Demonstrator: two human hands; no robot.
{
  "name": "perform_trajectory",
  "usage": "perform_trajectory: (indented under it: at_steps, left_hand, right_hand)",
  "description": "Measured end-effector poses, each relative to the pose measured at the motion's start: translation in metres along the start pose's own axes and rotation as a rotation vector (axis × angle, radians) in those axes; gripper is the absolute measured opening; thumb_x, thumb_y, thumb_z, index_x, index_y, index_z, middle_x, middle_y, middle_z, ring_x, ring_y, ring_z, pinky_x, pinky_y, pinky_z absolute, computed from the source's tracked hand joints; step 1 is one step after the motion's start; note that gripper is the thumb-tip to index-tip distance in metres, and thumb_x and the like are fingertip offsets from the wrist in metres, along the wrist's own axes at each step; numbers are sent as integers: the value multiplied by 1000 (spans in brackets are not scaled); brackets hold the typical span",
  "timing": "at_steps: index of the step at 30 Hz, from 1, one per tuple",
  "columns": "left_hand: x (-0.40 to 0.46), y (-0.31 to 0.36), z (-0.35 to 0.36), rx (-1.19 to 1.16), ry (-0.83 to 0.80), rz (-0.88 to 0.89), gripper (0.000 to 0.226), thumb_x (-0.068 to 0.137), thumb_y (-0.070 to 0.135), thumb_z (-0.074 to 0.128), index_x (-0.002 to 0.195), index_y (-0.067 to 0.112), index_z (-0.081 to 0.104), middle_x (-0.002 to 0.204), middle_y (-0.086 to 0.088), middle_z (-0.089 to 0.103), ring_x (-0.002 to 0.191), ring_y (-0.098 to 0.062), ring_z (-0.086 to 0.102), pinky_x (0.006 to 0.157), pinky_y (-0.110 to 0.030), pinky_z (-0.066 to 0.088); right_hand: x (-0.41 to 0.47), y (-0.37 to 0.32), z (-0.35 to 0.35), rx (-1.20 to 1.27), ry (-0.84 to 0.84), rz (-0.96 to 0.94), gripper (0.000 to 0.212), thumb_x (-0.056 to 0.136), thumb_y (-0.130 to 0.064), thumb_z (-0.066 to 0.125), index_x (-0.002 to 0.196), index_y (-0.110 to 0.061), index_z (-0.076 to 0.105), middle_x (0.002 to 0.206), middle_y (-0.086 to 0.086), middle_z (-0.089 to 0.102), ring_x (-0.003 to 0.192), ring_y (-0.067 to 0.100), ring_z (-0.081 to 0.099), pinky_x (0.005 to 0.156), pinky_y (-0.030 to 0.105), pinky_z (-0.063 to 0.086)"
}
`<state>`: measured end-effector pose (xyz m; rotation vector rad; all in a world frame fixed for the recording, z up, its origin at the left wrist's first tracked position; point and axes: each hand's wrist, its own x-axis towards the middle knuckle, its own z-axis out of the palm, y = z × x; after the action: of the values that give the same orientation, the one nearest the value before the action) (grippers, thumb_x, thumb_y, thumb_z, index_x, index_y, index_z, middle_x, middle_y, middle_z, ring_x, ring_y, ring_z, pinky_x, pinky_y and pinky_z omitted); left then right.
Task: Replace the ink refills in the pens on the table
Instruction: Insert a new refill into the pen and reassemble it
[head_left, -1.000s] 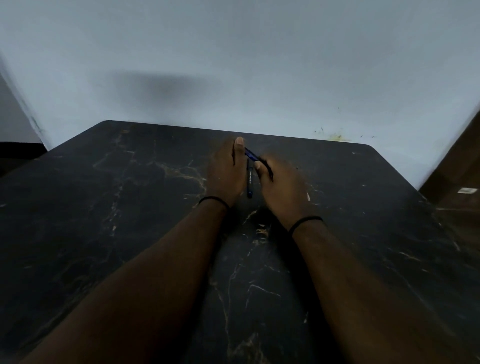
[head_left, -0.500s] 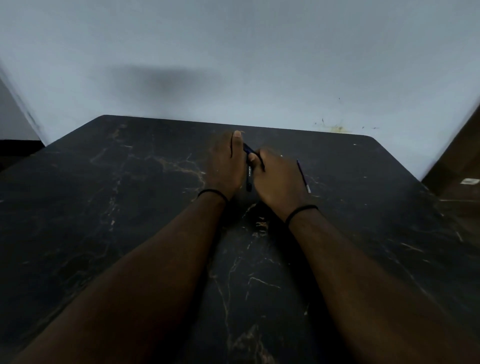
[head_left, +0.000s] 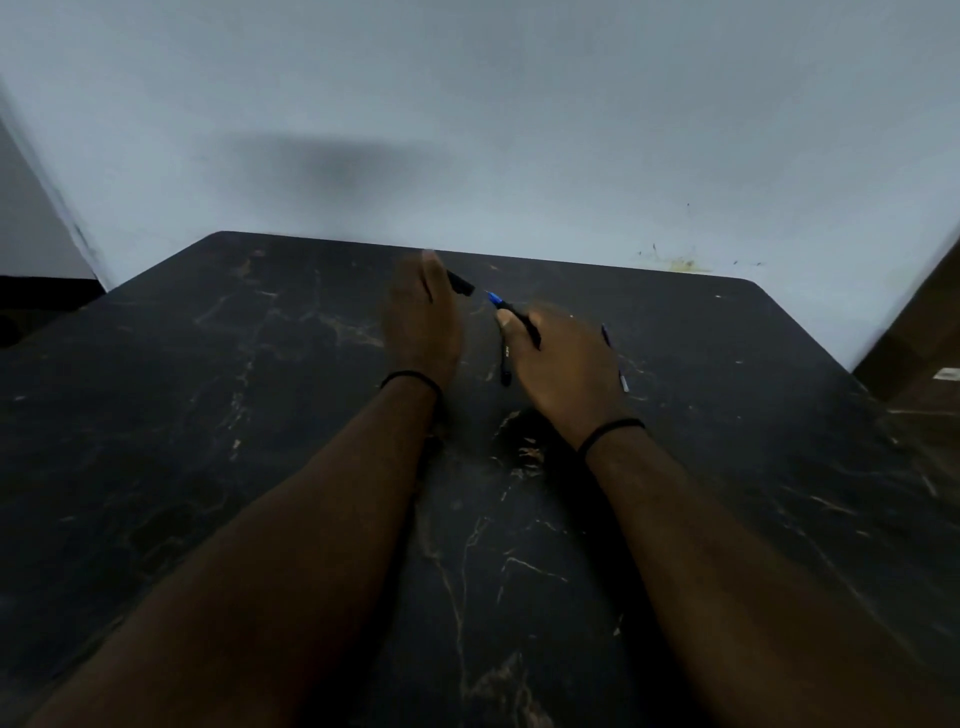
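My left hand (head_left: 422, 325) holds a short black pen cap (head_left: 460, 283) that sticks out to the right from its fingers. My right hand (head_left: 563, 364) grips a dark pen (head_left: 511, 313) with a blue tip pointing up and left toward the cap; a small gap separates the two pieces. A second dark pen (head_left: 505, 364) lies on the black marble table (head_left: 234, 415) between my hands. A thin ink refill (head_left: 615, 361) lies on the table just right of my right hand, partly hidden by it.
The table's far edge meets a pale wall (head_left: 467, 130). A brown floor area (head_left: 924, 374) shows past the table's right edge. Black bands circle both wrists.
My hands were pressed together on one pen; now they have pulled apart, the cap going left with my left hand and the pen body staying in my right.
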<state>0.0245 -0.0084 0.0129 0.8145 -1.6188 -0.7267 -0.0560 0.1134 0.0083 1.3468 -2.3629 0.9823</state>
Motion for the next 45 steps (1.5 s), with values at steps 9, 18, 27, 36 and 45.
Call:
perform_trajectory:
  at_steps: [9, 18, 27, 36, 45]
  left_hand:
    - [17, -21, -17, 492, -222, -190, 35, 95, 38, 44, 89, 14, 69, 90, -6, 70, 86, -25, 64, 81, -36, 51]
    - [20, -26, -17, 989, -470, -57, 42, 94, 37, 40, 118, 13, 66, 119, -16, 64, 107, -36, 60, 96, -43, 48]
    - [8, -7, -7, 438, -31, 119, 39, 97, 46, 43, 96, 10, 56, 96, -7, 57, 89, -23, 54, 81, -39, 47]
    - [-4, 9, 9, -371, -267, -35, 29, 98, 38, 55, 96, 17, 75, 88, -16, 72, 81, -21, 66, 77, -41, 53]
    - [0, 6, 0, -1142, -859, -421, 40, 93, 24, 51, 123, -1, 57, 126, -16, 65, 122, -27, 60, 83, -28, 56]
  right_hand:
    - [-1, 5, 0, 48, 48, 27, 41, 101, -57, 38, 75, -28, 53, 64, -10, 52, 58, 0, 48, 51, 22, 31]
    - [-2, 4, -4, 55, 32, 26, 43, 101, -55, 39, 74, -24, 52, 67, -9, 53, 59, 0, 47, 51, 17, 27]
    - [-4, -4, -8, 261, 71, 133, 17, 104, -38, 43, 108, -23, 49, 84, -6, 59, 68, 8, 54, 52, 27, 32]
    - [-7, -7, -11, 405, 57, 44, 19, 106, -38, 41, 119, -34, 55, 74, -1, 65, 63, 7, 60, 53, 20, 42]
    - [0, -12, -13, 1200, -343, 358, 36, 107, -35, 41, 90, -14, 64, 60, -1, 49, 38, 5, 29, 37, 16, 19]
